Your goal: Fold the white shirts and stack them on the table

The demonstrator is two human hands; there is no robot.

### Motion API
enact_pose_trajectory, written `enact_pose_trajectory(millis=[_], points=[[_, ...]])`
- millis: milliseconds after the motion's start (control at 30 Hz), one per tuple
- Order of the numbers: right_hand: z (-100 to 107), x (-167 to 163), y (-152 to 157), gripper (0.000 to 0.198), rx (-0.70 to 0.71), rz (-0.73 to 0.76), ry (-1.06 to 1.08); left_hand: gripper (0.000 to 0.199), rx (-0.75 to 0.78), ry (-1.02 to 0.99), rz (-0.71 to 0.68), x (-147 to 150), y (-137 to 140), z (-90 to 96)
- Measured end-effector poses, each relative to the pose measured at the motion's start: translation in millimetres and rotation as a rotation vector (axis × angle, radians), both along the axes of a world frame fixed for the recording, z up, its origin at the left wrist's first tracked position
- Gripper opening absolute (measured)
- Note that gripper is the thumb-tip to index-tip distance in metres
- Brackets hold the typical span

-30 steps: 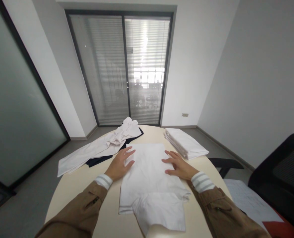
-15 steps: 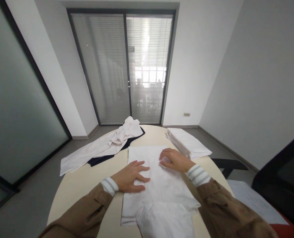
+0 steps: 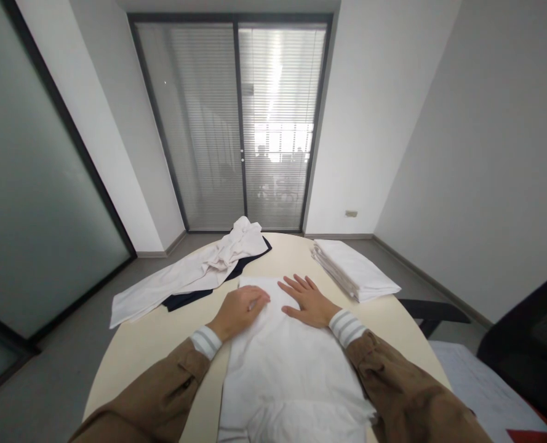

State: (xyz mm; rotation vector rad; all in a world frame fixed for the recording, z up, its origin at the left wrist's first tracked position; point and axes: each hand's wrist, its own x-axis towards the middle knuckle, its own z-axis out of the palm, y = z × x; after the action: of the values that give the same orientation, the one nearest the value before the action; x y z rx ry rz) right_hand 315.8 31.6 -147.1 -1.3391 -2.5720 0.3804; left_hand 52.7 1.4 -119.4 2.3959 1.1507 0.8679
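Observation:
A white shirt (image 3: 296, 363) lies partly folded on the table in front of me, its near end running out of the bottom of the view. My left hand (image 3: 242, 311) is at the far left edge of the shirt, fingers bent and pressed together with the thumb on the cloth. My right hand (image 3: 311, 301) rests flat with spread fingers on the shirt's far right part, holding nothing. Both hands touch the fabric close to its far edge.
The round cream table (image 3: 130, 381) carries a neat stack of folded white cloth (image 3: 354, 267) at the far right. At the far left, a loose white garment (image 3: 185, 271) lies over a dark navy one (image 3: 187, 299). A black chair (image 3: 527, 338) stands to the right.
My left hand has moved up to the shirt's far left edge and its spread fingers have closed. My right hand has flattened out and shifted slightly left, its curled fingers now spread.

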Motion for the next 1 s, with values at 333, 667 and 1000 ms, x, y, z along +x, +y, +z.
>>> enact_pose_trajectory(millis=[333,667,1000], points=[[-5.0,6.5,5.0,0.068,-0.078,-0.207,0.049,0.062,-0.063,0.436,0.188,6.3,45.4,-46.6],[-32.6,31.6,22.3,0.055,0.074,-0.445,0.316,0.042,0.036,0.072,0.379,-10.4,54.7,-56.0],[-32.8,66.6,26.1,0.04,-0.094,-0.291,0.643,0.035,-0.079,-0.254,0.343,-31.9,71.1,-53.9]])
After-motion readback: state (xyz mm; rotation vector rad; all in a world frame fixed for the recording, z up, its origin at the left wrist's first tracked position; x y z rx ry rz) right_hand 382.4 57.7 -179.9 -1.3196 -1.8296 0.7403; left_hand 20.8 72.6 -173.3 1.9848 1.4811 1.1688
